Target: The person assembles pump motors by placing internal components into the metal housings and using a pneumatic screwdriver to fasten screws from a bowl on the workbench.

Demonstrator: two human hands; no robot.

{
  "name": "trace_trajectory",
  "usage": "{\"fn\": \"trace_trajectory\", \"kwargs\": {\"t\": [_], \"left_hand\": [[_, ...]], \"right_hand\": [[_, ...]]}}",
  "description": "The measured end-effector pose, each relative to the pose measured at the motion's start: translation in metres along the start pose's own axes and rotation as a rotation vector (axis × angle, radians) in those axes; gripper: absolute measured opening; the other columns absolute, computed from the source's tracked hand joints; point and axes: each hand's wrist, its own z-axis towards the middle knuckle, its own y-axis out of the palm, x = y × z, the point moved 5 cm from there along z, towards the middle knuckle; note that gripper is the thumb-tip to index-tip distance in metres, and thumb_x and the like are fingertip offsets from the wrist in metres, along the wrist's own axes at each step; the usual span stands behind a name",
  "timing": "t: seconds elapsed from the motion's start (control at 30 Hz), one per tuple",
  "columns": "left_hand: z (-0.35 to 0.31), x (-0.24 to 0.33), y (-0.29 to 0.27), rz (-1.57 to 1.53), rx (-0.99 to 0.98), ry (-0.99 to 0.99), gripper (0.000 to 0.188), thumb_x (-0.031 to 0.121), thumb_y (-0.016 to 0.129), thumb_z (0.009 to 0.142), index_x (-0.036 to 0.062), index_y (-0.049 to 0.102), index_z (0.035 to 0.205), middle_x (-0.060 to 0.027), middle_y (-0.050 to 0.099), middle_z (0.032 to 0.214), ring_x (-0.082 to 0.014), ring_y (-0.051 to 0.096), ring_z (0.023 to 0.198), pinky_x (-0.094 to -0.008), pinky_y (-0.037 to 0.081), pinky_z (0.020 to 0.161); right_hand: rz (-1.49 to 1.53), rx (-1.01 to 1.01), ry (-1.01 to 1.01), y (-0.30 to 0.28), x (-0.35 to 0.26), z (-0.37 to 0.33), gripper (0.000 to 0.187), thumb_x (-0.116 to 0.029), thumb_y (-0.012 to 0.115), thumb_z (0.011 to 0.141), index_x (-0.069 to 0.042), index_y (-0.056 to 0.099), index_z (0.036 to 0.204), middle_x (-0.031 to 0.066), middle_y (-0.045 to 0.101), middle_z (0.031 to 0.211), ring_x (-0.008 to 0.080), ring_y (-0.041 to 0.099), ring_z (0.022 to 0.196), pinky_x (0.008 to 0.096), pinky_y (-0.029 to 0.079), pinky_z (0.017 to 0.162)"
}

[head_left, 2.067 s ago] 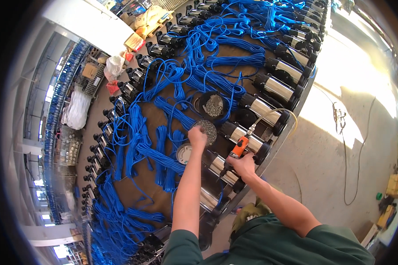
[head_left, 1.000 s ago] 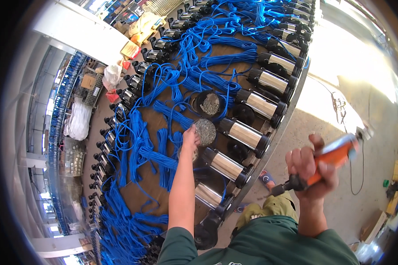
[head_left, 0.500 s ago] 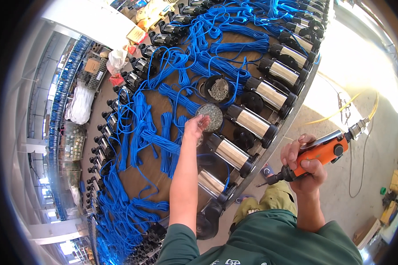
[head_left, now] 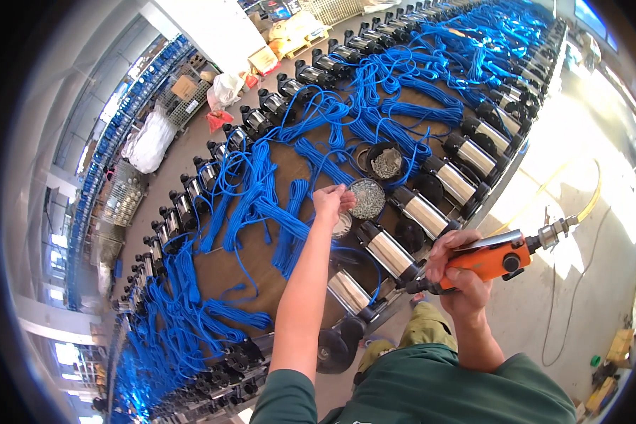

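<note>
My left hand (head_left: 331,203) hovers at the left rim of a round bowl of small metal pieces, likely screws (head_left: 367,200). Its fingers are drawn together; whatever may be between them is too small to make out. Wrapped in my right hand (head_left: 462,277) is an orange air screwdriver (head_left: 489,263), its dark nose pointing left toward the pumps along the table edge. A second dark bowl of grey pieces (head_left: 386,163) stands just beyond the first. Closest to the bowls are steel-bodied pumps (head_left: 389,249) lying on their sides.
Coiled blue cables (head_left: 290,222) spread over the brown table (head_left: 215,277). More pumps (head_left: 191,194) line its far left edge. A yellow hose (head_left: 591,191) runs from the screwdriver. White sacks (head_left: 150,141) and wire crates (head_left: 124,194) stand on the left; wooden blocks (head_left: 620,345) lie at right.
The view has shifted, so the table sits farther right and lower. My left hand stays by the bowl, its fingers more drawn in. The screwdriver is more level and nearer the table edge.
</note>
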Motion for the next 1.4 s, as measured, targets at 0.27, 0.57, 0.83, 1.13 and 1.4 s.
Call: {"fn": "trace_trajectory", "kwargs": {"t": [0.27, 0.57, 0.83, 1.13, 1.4], "left_hand": [[-0.193, 0.052, -0.03, -0.446, -0.183, -0.052, 0.016, 0.016, 0.065, 0.091, 0.0, 0.061, 0.092, -0.0044, 0.062, 0.074, -0.0114, 0.055, 0.058, -0.0217, 0.041, 0.048], [-0.379, 0.007, -0.085, -0.879, -0.135, 0.055, 0.014, 0.009, 0.058, 0.094, -0.0028, 0.061, 0.102, -0.0078, 0.061, 0.094, -0.0103, 0.05, 0.063, -0.0198, 0.036, 0.048], [-0.414, -0.018, -0.125, -0.951, -0.095, 0.187, 0.015, 0.008, 0.058, 0.094, -0.0028, 0.064, 0.103, -0.017, 0.067, 0.092, -0.009, 0.053, 0.06, -0.0171, 0.037, 0.042], [-0.408, -0.031, -0.144, -0.711, -0.073, 0.122, 0.016, 0.013, 0.064, 0.092, -0.0034, 0.064, 0.091, -0.007, 0.058, 0.067, -0.0043, 0.037, 0.045, -0.0179, 0.023, 0.039], [-0.379, -0.033, -0.146, -0.445, -0.013, 0.139, 0.025, 0.02, 0.068, 0.091, -0.0044, 0.067, 0.085, 0.0018, 0.052, 0.059, -0.0029, 0.041, 0.051, -0.0215, 0.026, 0.043]], "right_hand": [[-0.137, -0.088, -0.041, 0.047, 0.014, -0.02, 0.034, 0.005, 0.054, 0.074, 0.003, 0.05, 0.107, 0.0188, 0.06, 0.103, 0.0188, 0.059, 0.072, 0.0296, 0.049, 0.067], [0.229, -0.316, 0.082, 0.145, 0.072, -0.072, 0.034, 0.0, 0.053, 0.076, 0.003, 0.048, 0.11, 0.0163, 0.059, 0.087, 0.0142, 0.051, 0.054, 0.0316, 0.048, 0.059], [0.184, -0.437, 0.17, 0.173, 0.106, -0.106, 0.034, -0.001, 0.051, 0.074, 0.001, 0.048, 0.108, 0.0138, 0.057, 0.083, 0.0131, 0.048, 0.051, 0.0333, 0.047, 0.06], [0.12, -0.525, 0.217, 0.174, 0.124, -0.114, 0.033, -0.001, 0.051, 0.073, 0.002, 0.049, 0.106, 0.0135, 0.056, 0.081, 0.014, 0.048, 0.052, 0.0325, 0.046, 0.058], [0.032, -0.431, 0.1, 0.147, 0.14, -0.106, 0.033, -0.005, 0.05, 0.073, 0.002, 0.049, 0.105, 0.0108, 0.052, 0.08, 0.0125, 0.044, 0.051, 0.0314, 0.045, 0.056]]}}
